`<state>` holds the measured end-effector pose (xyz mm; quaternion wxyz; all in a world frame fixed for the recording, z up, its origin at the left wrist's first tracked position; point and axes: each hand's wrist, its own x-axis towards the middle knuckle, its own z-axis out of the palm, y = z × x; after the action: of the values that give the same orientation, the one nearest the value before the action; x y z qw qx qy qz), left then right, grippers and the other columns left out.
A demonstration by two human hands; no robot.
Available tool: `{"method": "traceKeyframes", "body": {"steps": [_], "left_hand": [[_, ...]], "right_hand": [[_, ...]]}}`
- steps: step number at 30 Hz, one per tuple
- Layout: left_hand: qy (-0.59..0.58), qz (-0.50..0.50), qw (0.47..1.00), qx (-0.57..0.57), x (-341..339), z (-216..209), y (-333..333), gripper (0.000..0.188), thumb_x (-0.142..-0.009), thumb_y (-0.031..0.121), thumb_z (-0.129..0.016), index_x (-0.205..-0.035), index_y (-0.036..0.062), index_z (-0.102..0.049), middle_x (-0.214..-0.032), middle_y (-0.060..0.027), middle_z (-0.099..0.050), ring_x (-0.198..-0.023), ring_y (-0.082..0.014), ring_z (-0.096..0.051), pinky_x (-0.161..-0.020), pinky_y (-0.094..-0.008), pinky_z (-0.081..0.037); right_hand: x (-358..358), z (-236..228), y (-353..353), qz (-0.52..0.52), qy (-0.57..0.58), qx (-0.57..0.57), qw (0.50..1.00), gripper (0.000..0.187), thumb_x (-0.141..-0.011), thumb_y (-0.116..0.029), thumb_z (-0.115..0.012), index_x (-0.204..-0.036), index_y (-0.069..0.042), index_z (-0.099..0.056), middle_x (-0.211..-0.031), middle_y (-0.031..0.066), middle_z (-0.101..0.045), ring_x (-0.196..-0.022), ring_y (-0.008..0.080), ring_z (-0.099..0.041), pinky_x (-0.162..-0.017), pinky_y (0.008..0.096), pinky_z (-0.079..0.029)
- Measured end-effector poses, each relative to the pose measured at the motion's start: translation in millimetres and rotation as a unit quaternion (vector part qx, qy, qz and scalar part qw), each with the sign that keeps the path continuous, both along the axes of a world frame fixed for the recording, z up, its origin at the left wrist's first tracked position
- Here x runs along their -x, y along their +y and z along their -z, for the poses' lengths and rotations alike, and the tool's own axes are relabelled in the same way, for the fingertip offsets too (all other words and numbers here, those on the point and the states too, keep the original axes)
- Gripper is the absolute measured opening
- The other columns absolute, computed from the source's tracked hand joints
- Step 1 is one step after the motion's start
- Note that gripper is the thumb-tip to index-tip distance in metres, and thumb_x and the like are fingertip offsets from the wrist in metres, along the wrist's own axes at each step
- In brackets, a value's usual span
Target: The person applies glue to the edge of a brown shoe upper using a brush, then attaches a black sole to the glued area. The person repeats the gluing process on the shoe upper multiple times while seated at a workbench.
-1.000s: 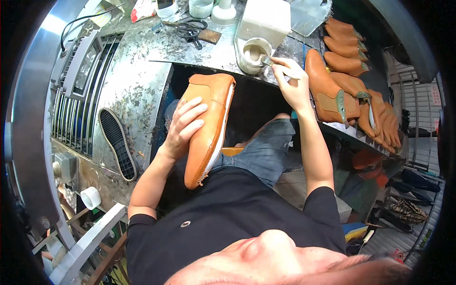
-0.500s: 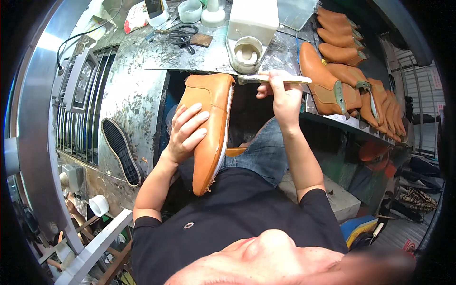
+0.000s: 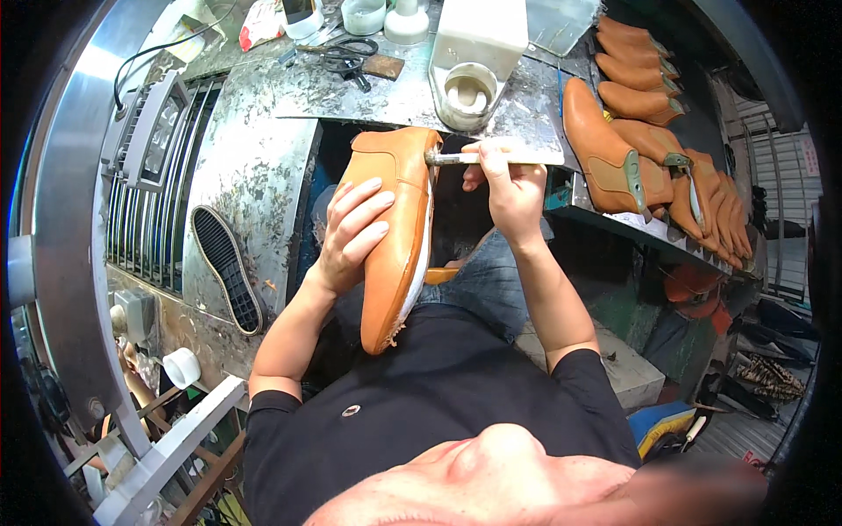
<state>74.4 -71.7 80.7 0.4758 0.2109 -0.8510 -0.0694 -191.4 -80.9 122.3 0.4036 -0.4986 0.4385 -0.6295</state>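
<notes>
My left hand (image 3: 353,230) is closed around the side of a tan leather shoe upper (image 3: 393,237), holding it with its toe toward me and its heel away. A whitish strip shows along its bottom edge, and ragged bits hang near the toe. In my right hand (image 3: 510,188) is a brush (image 3: 526,158) with a pale handle, gripped between thumb and fingers. Its bristle end touches the shoe's bottom edge near the heel. Beyond the brush stands a glass jar (image 3: 467,98) with pale contents. A black-treaded shoe sole (image 3: 226,267) lies on the metal bench to the left.
Several tan shoe uppers (image 3: 605,145) are piled on the bench at the right. Scissors (image 3: 346,57), a brown block (image 3: 383,67) and a white bottle (image 3: 406,22) sit at the back. A lamp (image 3: 156,131) stands at the left, above metal bars.
The brush has moved left and slightly nearer me, from beside the jar onto the shoe's edge near the heel. My left hand still holds the shoe, and the view has shifted slightly.
</notes>
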Motion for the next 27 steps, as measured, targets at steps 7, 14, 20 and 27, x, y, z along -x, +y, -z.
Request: {"method": "traceKeyframes", "body": {"steps": [7,14,20,27], "left_hand": [[0.011,0.002,1.000,-0.001,-2,8,-3,0.048,-0.091,0.010,-0.075,-0.132,0.0142,-0.049,-0.146,-0.0177,-0.061,-0.137,-0.0424,-0.058,-0.120,-0.0598,-0.038],[0.013,-0.009,1.000,0.005,-1,10,-6,0.050,-0.091,0.011,-0.075,-0.133,0.0133,-0.049,-0.147,-0.0178,-0.060,-0.138,-0.0424,-0.058,-0.120,-0.0606,-0.038],[0.012,-0.021,1.000,0.005,4,6,-4,0.051,-0.090,0.011,-0.076,-0.134,0.0126,-0.050,-0.147,-0.0178,-0.061,-0.138,-0.0415,-0.057,-0.119,-0.0597,-0.039],[0.004,-0.051,0.999,0.017,5,1,-9,0.053,-0.087,0.007,-0.076,-0.134,0.0114,-0.052,-0.147,-0.0168,-0.061,-0.137,-0.0397,-0.057,-0.116,-0.0574,-0.042]], "right_hand": [[-6,1,12,-0.019,0.011,0.000,1.000,0.028,-0.108,-0.017,-0.063,-0.099,0.007,-0.074,-0.074,0.0087,-0.071,-0.063,0.0129,-0.067,-0.060,0.0268,-0.056],[-14,8,24,-0.013,-0.007,-0.015,1.000,0.028,-0.107,-0.016,-0.059,-0.098,0.007,-0.072,-0.080,0.0110,-0.071,-0.065,0.0147,-0.066,-0.059,0.0298,-0.057],[-15,7,29,0.000,0.006,-0.004,1.000,0.028,-0.108,-0.016,-0.060,-0.099,0.007,-0.073,-0.077,0.0097,-0.071,-0.064,0.0133,-0.066,-0.059,0.0280,-0.055],[-20,2,38,-0.022,-0.016,-0.009,1.000,0.028,-0.108,-0.016,-0.059,-0.099,0.007,-0.073,-0.074,0.0089,-0.070,-0.063,0.0123,-0.065,-0.058,0.0268,-0.054]]}}
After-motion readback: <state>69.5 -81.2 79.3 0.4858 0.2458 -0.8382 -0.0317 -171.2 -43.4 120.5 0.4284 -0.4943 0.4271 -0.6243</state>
